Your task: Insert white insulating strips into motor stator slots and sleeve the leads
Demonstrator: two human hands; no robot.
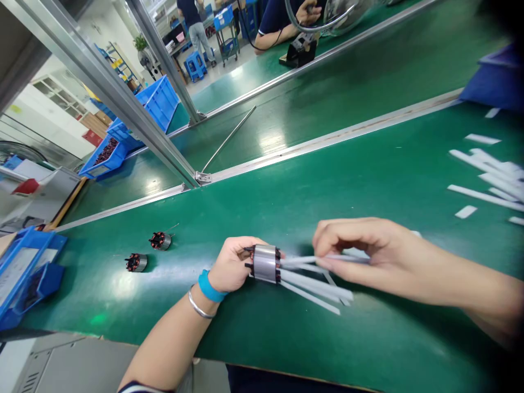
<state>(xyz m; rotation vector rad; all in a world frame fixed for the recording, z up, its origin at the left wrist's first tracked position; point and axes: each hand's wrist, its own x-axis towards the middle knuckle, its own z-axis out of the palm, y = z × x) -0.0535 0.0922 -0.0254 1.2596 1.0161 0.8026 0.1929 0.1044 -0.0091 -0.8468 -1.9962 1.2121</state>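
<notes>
My left hand (234, 266), with a blue band and a silver bangle at its wrist, grips a motor stator (265, 263) with a bare metal shell and black and copper ends. Several white strips (315, 285) stick out of the stator's right end and fan outward. Between the thumb and fingers of my right hand (368, 254) is pinched a white strip (343, 258), whose far end lies at the stator's right face. Blur hides whether that end is inside a slot. Two more stators, one upper (160, 240) and one lower (136, 262), rest on the green bench to the left.
Loose white strips (491, 174) lie scattered at the right, beside a blue bin (495, 82). Blue trays (30, 273) stand at the left edge. An aluminium frame (123, 103) rises behind the green bench (229, 207). Across it, a co-worker's arm (278, 33) shows.
</notes>
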